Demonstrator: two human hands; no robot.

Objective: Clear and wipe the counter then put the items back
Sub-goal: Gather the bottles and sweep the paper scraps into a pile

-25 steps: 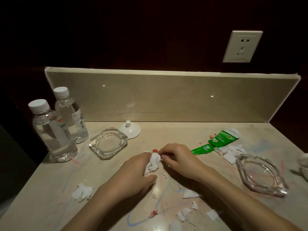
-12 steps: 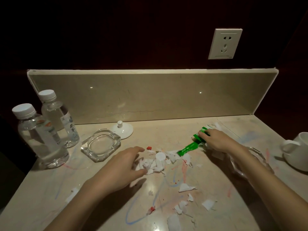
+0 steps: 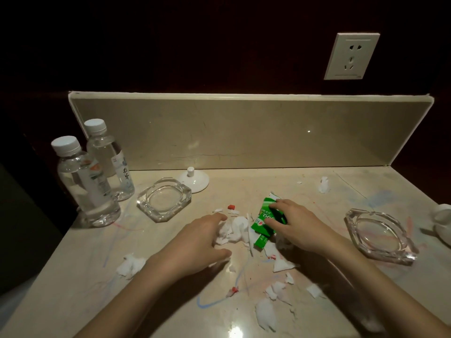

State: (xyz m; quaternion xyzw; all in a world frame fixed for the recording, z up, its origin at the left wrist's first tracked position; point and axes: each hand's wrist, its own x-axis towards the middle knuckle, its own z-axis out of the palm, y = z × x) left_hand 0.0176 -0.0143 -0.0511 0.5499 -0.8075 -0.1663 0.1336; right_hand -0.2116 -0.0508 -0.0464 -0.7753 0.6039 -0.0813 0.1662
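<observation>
Head view: the green wrapper is seen at the centre of the frame on the beige tabletop, held down under the spread fingers of the right hand. Just left of it a heap of white paper scraps is cupped by the left hand, whose fingers are loosely curved around the heap's left side. More torn white scraps are scattered toward the lower middle of the frame. Blue and red scribbles are visible across the tabletop. One glass ashtray is placed left of centre, another glass ashtray at the right. Two capped water bottles are stood at the left, and a white lid is set just behind the left ashtray.
</observation>
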